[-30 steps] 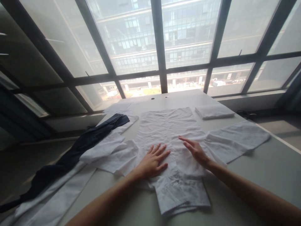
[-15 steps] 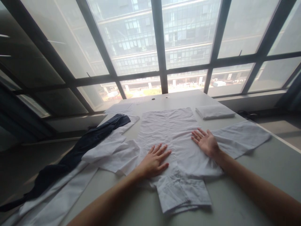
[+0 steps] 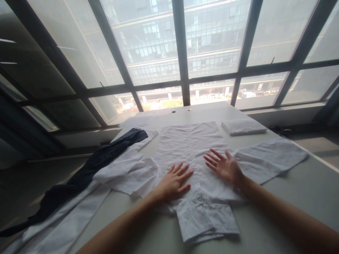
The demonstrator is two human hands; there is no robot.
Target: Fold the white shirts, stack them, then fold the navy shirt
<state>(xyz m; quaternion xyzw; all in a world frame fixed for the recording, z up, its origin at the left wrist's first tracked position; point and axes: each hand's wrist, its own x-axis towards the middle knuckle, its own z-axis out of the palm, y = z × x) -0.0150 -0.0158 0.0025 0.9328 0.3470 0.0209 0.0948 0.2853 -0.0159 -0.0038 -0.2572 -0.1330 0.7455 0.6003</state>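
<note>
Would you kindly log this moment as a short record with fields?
Left hand: flat, palm down on the white shirt
Right hand: open, fingers spread, on the shirt
Shirt: spread on the table, sleeve out to the right
Folded white cloth: far right of table
Dark garment: draped off the left edge

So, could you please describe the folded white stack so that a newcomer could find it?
Start at the grey table under the big window. Go to its far right corner: the folded white stack lies there, apart from the spread white shirt. It alone is neatly folded.
</note>
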